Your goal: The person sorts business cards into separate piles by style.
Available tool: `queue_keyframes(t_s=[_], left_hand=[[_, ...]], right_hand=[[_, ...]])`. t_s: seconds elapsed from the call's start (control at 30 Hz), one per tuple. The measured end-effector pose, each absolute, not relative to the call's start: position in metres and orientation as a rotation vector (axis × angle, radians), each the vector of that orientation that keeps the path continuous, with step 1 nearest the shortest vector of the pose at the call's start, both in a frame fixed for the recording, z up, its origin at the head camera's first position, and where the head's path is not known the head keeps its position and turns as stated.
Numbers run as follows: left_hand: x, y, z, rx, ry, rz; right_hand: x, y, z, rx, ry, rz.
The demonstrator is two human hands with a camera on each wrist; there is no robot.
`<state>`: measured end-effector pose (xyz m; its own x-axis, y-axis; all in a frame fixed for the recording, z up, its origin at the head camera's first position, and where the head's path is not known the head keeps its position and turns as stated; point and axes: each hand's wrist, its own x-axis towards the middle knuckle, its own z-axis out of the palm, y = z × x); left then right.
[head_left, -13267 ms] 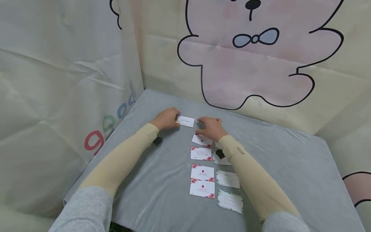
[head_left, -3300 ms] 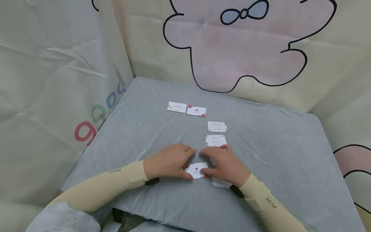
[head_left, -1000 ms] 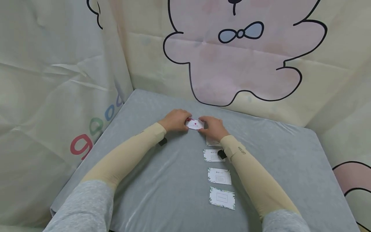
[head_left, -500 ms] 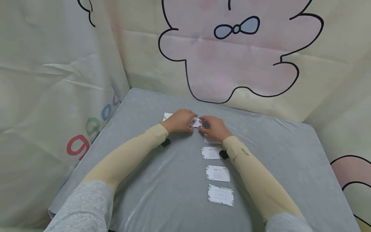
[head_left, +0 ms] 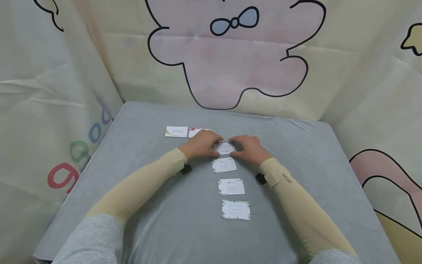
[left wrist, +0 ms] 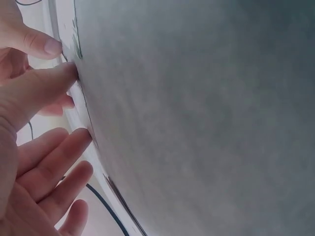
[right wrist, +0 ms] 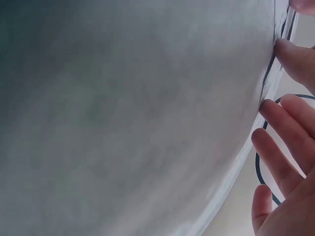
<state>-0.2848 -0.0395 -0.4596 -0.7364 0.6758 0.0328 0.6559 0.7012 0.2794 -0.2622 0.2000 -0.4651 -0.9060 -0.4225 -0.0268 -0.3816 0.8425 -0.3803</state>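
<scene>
In the head view, a white business card with a leafy border (head_left: 225,148) lies at the far end of a column of cards. My left hand (head_left: 202,144) holds it at its left end, thumb at the near edge and index finger at the far edge. At the right end my right hand (head_left: 248,148) grips it the same way. Both wrist views show the thumb and fingertips low at the cloth, with the other fingers spread. Behind the left hand lies a red-flowered card (head_left: 193,131), partly hidden, beside a yellow-green edged card (head_left: 176,132).
Three more leafy-bordered cards run toward me: one close below the hands (head_left: 224,165), a middle one (head_left: 231,187) and a near one (head_left: 236,210). Grey cloth (head_left: 171,220) covers the table. Printed fabric walls (head_left: 132,73) stand behind and at both sides.
The red-flowered cards, earlier in a column, now show only as one beside the yellow-green card. Both hands have left it for the farthest leafy card. The head view has turned right.
</scene>
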Motion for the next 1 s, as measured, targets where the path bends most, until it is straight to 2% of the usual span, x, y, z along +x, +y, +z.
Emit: queue_keyframes(t_s=[0.3, 0.63, 1.0], left_hand=[[-0.289, -0.039, -0.461, 1.032, 2.854, 0.396], [-0.301, -0.039, -0.462, 1.059, 2.882, 0.309], [-0.327, -0.038, -0.457, 1.008, 2.853, 0.396]], right_hand=[[-0.268, 0.199, -0.467, -0.653, 2.880, -0.632], [-0.275, 0.197, -0.466, -0.605, 2.857, -0.645], [-0.296, 0.192, -0.461, -0.549, 2.879, -0.695]])
